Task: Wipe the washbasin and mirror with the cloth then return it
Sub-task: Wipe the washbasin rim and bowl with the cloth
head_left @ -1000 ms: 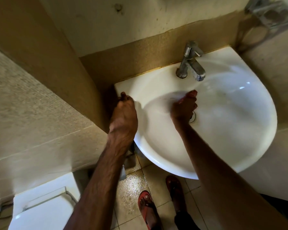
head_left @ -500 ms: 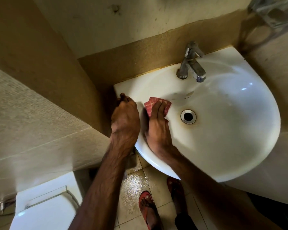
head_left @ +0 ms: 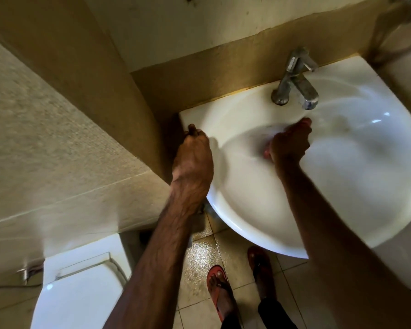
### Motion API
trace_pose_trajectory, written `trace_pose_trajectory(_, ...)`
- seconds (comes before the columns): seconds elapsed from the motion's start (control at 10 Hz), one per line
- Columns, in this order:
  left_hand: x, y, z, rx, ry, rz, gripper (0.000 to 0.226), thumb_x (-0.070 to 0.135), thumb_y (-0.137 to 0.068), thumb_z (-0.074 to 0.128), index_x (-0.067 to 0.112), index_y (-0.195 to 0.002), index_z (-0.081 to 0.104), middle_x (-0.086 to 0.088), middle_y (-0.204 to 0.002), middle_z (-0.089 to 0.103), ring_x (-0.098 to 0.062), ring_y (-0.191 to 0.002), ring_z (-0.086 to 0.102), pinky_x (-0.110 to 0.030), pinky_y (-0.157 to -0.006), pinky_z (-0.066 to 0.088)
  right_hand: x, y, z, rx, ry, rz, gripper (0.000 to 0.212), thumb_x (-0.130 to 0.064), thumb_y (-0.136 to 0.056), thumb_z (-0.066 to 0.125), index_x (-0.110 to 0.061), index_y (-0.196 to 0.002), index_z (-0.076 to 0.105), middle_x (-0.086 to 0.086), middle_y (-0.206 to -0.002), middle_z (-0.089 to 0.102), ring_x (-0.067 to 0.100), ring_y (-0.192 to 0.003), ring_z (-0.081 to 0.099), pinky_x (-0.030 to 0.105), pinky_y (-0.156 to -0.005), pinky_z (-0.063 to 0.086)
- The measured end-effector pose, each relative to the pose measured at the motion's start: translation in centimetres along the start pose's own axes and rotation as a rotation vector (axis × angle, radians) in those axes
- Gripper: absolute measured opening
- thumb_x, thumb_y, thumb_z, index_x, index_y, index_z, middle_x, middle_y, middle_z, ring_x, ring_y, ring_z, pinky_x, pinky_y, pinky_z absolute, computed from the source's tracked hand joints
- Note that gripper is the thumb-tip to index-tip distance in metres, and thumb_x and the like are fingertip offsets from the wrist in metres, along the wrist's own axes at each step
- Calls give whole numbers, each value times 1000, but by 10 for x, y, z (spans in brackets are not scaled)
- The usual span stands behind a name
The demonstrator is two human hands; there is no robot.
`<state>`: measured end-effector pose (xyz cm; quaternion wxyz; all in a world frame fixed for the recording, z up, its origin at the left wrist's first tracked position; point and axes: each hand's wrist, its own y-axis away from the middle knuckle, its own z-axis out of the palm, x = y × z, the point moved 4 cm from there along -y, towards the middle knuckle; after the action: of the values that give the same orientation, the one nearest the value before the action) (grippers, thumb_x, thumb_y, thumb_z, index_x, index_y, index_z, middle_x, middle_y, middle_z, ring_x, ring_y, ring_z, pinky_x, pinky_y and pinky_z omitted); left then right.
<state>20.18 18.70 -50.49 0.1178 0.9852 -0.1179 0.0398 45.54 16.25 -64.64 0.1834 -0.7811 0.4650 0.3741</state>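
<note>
Mid-wipe, the left hand (head_left: 192, 160) grips the basin (head_left: 347, 200) rim while the right hand (head_left: 288, 143) rubs the cloth (head_left: 267, 152) in the bowl below the tap (head_left: 294, 79), blur hiding whether its fingers lie flat or clutch; next comes the bowl's far side.

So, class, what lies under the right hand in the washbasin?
Blurred bits of red cloth show at the edges of the right hand. Its remainder and the washbasin surface beneath are covered.

One washbasin (head_left: 342, 186), tap (head_left: 294, 84), cloth (head_left: 266, 151) and toilet (head_left: 81, 293); two hands (head_left: 192, 160) (head_left: 288, 143), two sandals (head_left: 220, 288) (head_left: 261, 264).
</note>
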Motion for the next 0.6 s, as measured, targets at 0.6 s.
trace_pose_trajectory(0.6,-10,0,-5,-60,332,-21,47,-2,-97,49,8,-144,47,-11,-147,49,-23,-136,47,-19,-106,36,-78,164,-28,-616,202,-610,78,-1,-89,58,-25,-159,33,12,-159,44,41,-128,58,48,-86,55)
